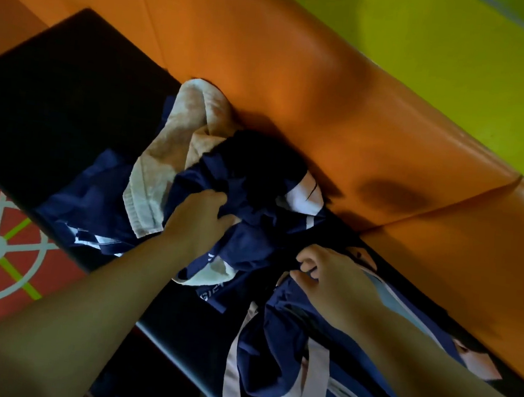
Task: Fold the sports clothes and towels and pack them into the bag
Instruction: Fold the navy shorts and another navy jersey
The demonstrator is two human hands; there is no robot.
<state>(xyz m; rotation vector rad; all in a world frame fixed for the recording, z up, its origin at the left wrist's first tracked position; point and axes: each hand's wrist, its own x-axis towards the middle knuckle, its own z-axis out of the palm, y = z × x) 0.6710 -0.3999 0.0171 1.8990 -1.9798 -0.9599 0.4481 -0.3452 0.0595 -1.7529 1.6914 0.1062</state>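
A heap of navy sports clothes [250, 239] with white stripes lies crumpled on a black bench [56, 98]. A cream towel [168, 157] drapes over the heap's left side. My left hand [201, 221] grips a fold of the navy cloth in the middle of the heap. My right hand [333, 278] pinches the navy fabric at the edge of a navy bag [274, 353] with pale grey straps, which sits at the lower right. Another navy garment [94, 201] with white stripes lies flat under the towel at the left.
An orange padded backrest [298, 73] runs diagonally behind the bench, with a green wall [461, 41] above it. A red floor mat [4, 237] with a white and green wheel pattern lies at the lower left.
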